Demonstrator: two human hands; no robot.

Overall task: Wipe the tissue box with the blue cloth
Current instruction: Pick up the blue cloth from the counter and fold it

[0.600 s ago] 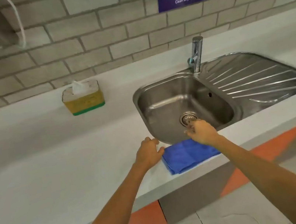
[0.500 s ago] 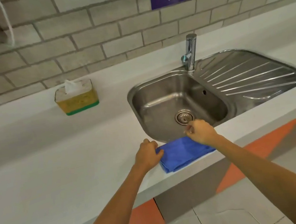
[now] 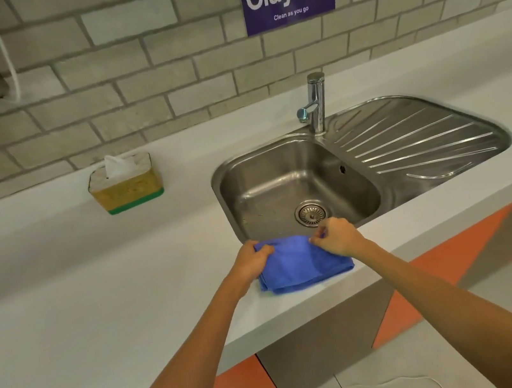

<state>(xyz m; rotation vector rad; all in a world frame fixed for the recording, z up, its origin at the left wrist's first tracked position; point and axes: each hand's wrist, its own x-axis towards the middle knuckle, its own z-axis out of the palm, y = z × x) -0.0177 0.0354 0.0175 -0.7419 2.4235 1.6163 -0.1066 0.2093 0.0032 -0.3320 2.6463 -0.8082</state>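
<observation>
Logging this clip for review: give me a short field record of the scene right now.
setting: grey counter with steel sink, brick wall behind
cloth: blue cloth folded at the counter's front edge, before the sink
left hand: gripping the cloth's left side
right hand: pinching its far right corner
tissue box: near the wall, left of the sink, untouched
wiping: not begun

tissue box [image 3: 125, 184] left of sink [image 3: 434, 145], cloth [image 3: 299, 264] before sink

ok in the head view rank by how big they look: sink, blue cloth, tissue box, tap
1. sink
2. blue cloth
3. tissue box, close to the cloth; it sits farther away, so this is unsure
4. tap
</observation>
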